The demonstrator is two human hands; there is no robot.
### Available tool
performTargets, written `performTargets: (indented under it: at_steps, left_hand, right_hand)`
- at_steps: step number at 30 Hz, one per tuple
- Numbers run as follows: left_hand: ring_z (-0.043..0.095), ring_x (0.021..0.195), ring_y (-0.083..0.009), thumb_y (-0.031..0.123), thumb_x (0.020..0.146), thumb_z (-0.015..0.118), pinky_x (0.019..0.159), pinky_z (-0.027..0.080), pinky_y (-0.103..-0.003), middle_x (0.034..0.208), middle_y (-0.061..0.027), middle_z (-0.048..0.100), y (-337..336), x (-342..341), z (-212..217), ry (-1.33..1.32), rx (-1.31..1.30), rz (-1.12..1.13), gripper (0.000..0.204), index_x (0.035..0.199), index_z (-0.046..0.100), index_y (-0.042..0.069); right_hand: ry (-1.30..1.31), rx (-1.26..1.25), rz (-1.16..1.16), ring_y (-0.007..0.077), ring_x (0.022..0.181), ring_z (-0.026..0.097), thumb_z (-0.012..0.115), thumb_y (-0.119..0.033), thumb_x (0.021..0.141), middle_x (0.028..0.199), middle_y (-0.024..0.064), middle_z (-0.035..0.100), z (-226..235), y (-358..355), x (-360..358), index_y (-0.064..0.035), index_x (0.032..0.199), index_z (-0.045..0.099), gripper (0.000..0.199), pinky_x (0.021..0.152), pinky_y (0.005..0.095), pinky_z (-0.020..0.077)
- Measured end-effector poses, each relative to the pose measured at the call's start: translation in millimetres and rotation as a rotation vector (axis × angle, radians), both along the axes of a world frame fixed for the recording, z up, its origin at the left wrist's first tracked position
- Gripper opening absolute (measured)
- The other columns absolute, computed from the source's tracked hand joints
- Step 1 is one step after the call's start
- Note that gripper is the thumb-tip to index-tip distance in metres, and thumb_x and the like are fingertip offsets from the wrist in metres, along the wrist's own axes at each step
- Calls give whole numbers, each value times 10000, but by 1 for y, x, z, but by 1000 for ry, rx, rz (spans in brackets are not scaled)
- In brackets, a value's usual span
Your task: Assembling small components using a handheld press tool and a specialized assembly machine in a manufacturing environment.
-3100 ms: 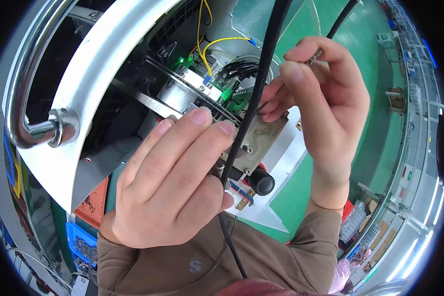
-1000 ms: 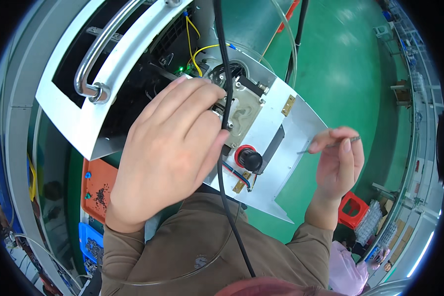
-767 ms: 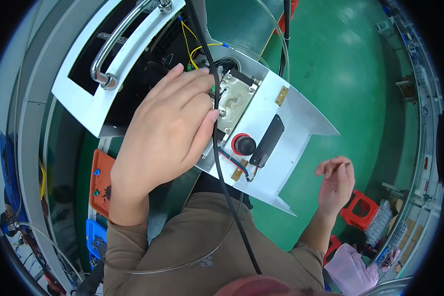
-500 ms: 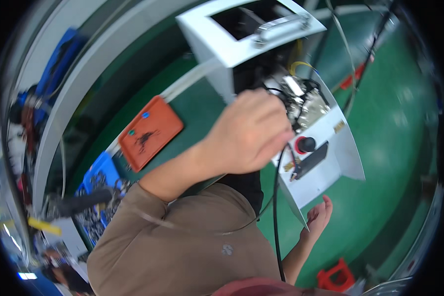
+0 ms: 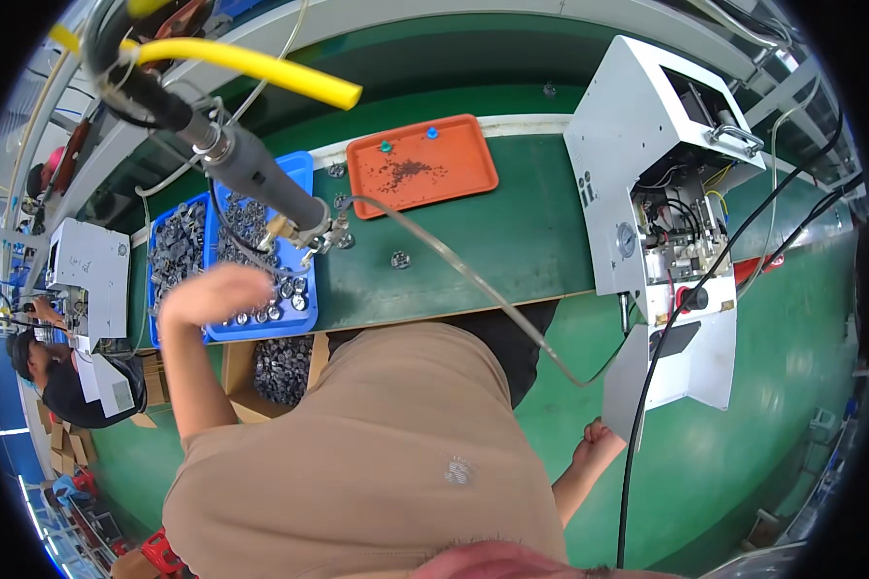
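Observation:
My left hand (image 5: 224,295) is over the front of a blue tray (image 5: 300,174) of small metal parts (image 5: 246,224). Motion blur smears its fingers, and I cannot tell whether they hold anything. Just beyond it hangs a grey cylindrical tool (image 5: 266,180) with metal fittings at its lower end. Low on the right, my right hand (image 5: 599,444) has its fingers curled in, close to the lower edge of a white machine's side panel (image 5: 625,379). Whatever those fingers hold, if anything, is hidden. The white machine (image 5: 603,159) has open mechanisms and a red-and-black knob (image 5: 691,298).
An orange tray (image 5: 473,172) holds dark bits and two small caps. One loose metal part (image 5: 400,260) lies on the green bench (image 5: 541,232). A clear hose (image 5: 473,294) and black cable (image 5: 647,396) cross the space. Another person (image 5: 58,381) works far left.
My left hand has gone from the machine's front to the blue tray at left. The view has swung left, and my right hand's fingers have curled in.

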State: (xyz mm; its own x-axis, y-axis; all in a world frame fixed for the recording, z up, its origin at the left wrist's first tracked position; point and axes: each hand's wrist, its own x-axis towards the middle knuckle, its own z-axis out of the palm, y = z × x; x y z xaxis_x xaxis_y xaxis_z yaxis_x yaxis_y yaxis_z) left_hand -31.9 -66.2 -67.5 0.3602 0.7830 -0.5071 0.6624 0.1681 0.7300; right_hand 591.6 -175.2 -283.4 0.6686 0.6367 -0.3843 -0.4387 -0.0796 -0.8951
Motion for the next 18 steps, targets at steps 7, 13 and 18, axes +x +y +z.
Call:
performTargets:
  at_steps: [7,13,18]
  left_hand:
    - [669,772,-254,243,1013,597,730,534,-418,796,-101,683,154,-11,-32,338,691,-20,238,997,681,20]
    - [679,886,-336,208,862,709,790,542,-445,865,-141,693,235,79,-74,303,799,-613,179,915,763,45]
    - [664,881,-332,117,881,694,795,543,-425,911,-153,662,317,125,-52,107,878,-636,206,1054,758,24]
  right_hand:
    - [-120,146,-229,75,513,335,484,-106,993,714,-2,474,16,19,-15,-49,927,556,113,459,256,252]
    - [-416,429,-252,125,602,531,437,-234,1045,933,95,623,89,-5,-17,34,1148,576,319,518,259,428]
    - [-641,422,-551,324,1298,557,340,-374,1100,1428,214,526,146,33,-27,48,1533,342,604,1084,450,475]
